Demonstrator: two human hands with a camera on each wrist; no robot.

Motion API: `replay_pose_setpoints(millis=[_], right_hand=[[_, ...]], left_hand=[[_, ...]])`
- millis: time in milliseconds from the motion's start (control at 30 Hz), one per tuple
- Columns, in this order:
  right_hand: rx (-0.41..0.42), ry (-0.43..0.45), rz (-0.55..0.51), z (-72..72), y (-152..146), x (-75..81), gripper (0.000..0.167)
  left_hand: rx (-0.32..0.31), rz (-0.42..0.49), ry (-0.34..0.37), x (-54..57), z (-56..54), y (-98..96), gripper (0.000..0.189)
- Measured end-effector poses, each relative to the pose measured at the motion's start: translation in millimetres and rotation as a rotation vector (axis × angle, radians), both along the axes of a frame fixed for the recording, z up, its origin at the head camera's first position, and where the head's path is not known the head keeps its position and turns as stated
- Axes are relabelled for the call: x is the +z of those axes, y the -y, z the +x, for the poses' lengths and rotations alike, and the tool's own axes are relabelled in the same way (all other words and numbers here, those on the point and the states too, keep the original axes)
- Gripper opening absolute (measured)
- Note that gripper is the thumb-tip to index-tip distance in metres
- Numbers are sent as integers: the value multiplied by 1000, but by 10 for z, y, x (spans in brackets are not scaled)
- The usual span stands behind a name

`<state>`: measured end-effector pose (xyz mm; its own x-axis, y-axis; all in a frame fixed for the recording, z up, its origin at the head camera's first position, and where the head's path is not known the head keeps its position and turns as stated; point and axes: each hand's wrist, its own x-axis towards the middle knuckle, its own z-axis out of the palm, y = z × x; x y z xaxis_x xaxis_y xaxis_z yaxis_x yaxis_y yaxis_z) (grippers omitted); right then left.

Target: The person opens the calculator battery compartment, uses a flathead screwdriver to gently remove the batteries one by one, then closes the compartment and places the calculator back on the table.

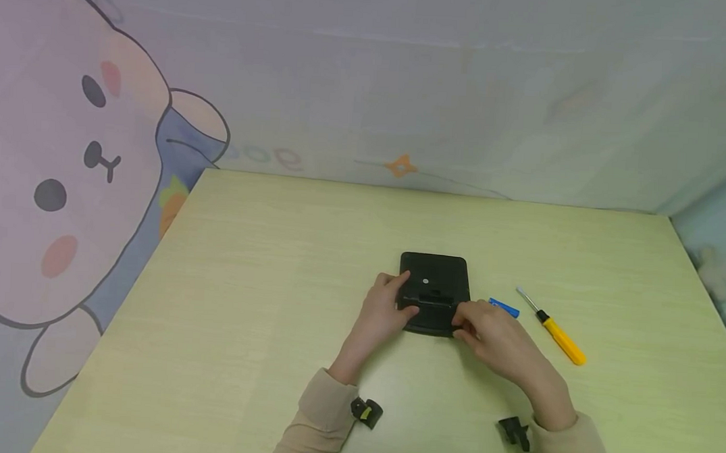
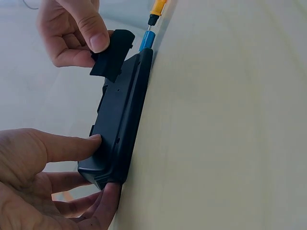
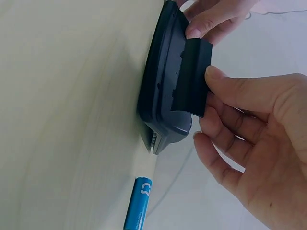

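A black, flat electronic device (image 1: 437,270) lies back side up on the table; its face is hidden. My left hand (image 1: 380,312) grips its left side, thumb on the back and fingers at the end and underneath, as the left wrist view shows. My right hand (image 1: 499,337) pinches a thin black battery cover (image 3: 193,79) between thumb and fingers. The curved cover is tilted over the device's right part, apart from most of its back; whether one edge touches cannot be told. A blue battery (image 1: 504,308) lies just right of the device.
Right of the battery lies a screwdriver (image 1: 559,336) with a yellow and black handle, its tip pointing away. The pale wooden table (image 1: 245,282) meets a printed cloth (image 1: 369,85) at its back edge. Small black wrist mounts (image 1: 367,412) sit by both sleeves.
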<state>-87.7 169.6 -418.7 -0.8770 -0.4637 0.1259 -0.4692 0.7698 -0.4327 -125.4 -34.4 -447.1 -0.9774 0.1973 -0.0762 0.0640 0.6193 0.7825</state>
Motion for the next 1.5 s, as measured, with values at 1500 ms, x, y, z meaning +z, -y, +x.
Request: replay_pose_setpoints(millis=[1500], right_hand=[[4,-280,-15,-322,196,-19,12]], left_hand=[[8,-11,-14,12,1,21,63]])
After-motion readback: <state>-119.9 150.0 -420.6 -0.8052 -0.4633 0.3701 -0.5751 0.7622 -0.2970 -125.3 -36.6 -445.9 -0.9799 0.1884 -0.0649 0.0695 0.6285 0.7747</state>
